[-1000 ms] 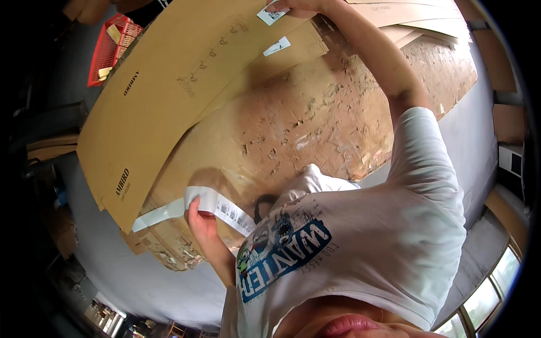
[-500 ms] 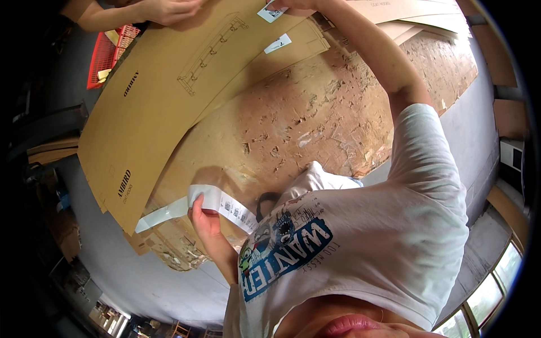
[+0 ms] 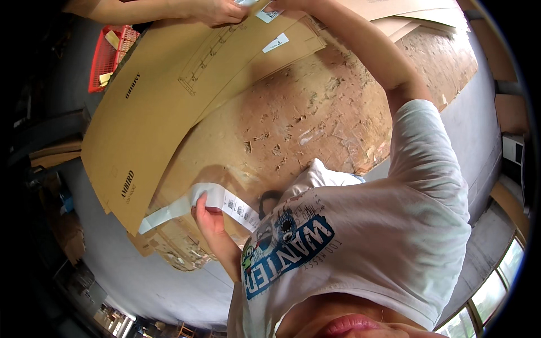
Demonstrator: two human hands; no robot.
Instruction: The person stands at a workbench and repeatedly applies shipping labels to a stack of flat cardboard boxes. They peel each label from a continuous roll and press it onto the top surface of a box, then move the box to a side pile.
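A long white strip of labels [image 3: 239,210] loops through my left hand [image 3: 209,218], whose thumb and fingers pinch it. One end of the strip lies at the corner of the cardboard; the other runs toward my shirt. My right hand [image 3: 290,4] reaches to the top edge, partly cut off, its fingers closed at a small white label [image 3: 269,13] on the printed brown cardboard sheet [image 3: 152,112]. Another white label [image 3: 275,43] lies a little nearer on the cardboard. Beside my right hand, a co-worker's hand [image 3: 222,12] is at a pale piece on the sheet.
The cardboard rests on a worn, scuffed wooden table [image 3: 304,112]. A red plastic basket [image 3: 104,59] with yellowish pieces stands beyond the left edge. More flat cardboard [image 3: 403,8] lies at the far right.
The co-worker's hand has moved right along the sheet, close to my right hand. My right hand stays at the label, and my left hand still holds the strip, nearly unmoved.
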